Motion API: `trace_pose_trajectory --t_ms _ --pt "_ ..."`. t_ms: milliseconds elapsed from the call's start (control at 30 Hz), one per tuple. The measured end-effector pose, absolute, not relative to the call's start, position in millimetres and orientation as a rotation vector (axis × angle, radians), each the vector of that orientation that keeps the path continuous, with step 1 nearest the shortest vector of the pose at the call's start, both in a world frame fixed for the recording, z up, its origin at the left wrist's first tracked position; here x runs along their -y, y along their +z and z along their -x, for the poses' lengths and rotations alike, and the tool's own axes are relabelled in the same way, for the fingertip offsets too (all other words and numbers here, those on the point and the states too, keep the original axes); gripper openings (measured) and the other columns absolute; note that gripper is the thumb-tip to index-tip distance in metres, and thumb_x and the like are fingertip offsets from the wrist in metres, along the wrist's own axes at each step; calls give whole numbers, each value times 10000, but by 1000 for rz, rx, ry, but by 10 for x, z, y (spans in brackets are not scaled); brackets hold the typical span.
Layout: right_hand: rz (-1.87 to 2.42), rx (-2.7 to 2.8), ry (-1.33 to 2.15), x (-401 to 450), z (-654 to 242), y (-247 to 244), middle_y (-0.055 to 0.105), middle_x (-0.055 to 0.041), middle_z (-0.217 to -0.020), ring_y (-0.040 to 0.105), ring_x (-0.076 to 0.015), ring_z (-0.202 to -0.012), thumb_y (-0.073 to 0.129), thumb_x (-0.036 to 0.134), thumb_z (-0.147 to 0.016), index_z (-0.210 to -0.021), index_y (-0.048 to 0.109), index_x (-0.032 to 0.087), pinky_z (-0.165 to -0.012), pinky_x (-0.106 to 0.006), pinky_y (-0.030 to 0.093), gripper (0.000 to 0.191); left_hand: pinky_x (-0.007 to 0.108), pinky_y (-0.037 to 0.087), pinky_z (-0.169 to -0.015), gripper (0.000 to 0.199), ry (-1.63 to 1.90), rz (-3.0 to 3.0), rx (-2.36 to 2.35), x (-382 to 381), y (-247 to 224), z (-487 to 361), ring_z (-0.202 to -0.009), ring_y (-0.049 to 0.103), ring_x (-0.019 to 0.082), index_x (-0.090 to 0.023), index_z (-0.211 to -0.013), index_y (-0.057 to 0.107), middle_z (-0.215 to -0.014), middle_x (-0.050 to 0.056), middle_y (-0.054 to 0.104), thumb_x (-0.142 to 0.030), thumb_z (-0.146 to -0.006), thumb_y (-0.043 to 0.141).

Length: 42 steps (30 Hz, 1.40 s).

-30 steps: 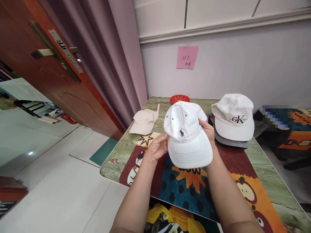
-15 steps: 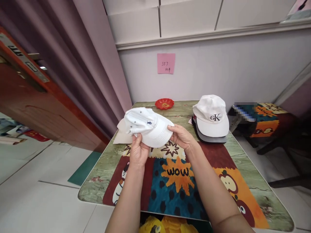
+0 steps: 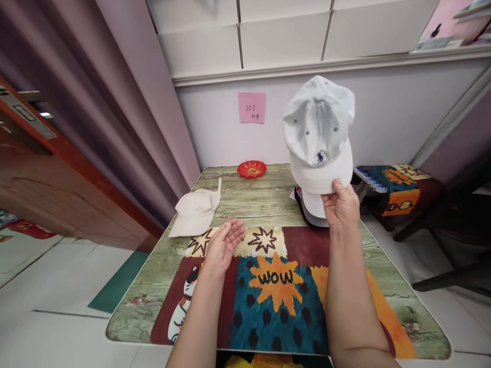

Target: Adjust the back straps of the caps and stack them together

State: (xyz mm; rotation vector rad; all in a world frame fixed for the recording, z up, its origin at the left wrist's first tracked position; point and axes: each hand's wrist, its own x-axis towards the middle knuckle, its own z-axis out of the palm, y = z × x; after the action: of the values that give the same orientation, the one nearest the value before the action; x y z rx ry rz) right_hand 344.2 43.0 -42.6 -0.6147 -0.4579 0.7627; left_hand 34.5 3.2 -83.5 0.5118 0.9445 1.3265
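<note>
My right hand [image 3: 342, 207] pinches the brim of a white baseball cap [image 3: 320, 138] with a small dark blue emblem. The cap is raised above the right side of the table, its crown up and its front toward me. Partly hidden behind it is a stack of caps [image 3: 312, 204], with a white brim over a darker one. My left hand [image 3: 224, 243] is empty, palm turned inward and fingers stretched out, over the patterned mat. Left of that hand, a cream cap [image 3: 195, 210] lies on the table with its strap sticking up.
A red scalloped dish [image 3: 251, 169] stands at the back of the wood-patterned table [image 3: 130, 306]. A mat [image 3: 282, 306] printed with "WOW" covers the front. A pink note [image 3: 252, 108] is stuck on the wall. On the left hangs a purple curtain [image 3: 146, 102] beside a wooden door [image 3: 76, 189].
The white cap has moved right and up in my right hand, now in front of the cap stack. My left hand has let go of it. The cream cap is now fully visible.
</note>
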Motion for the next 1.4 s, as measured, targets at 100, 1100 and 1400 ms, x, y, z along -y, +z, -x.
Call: trace_pose_trajectory --t_ms 100,1100,1400 --pt "838 239 570 -550 -3745 -737 733 -29 -1077 719 -173 -955 702 251 -771 -1077 656 192 -833 -359 625 315 305 635 -731 137 1311 -489 -992 -45 -834 -359 -781 764 198 -94 -1012 699 -944 133 784 -158 -919 622" --pt "1938 803 -151 -422 -3648 -1035 487 -258 -1477 402 -482 -1387 803 458 -665 -1399 529 157 -1132 -690 220 839 266 571 -627 95 1393 -355 -1062 -35 -942 -274 -611 694 146 -116 -930 663 -818 97 752 -119 -836 678" --pt "1351 1016 223 -448 -3073 -735 760 -108 -860 739 -260 -792 605 462 -908 -980 754 148 -821 -420 582 354 178 525 -641 152 1784 -16 -1275 -169 -1185 307 -657 645 83 -186 -1013 564 -795 -6 634 -161 -899 661"
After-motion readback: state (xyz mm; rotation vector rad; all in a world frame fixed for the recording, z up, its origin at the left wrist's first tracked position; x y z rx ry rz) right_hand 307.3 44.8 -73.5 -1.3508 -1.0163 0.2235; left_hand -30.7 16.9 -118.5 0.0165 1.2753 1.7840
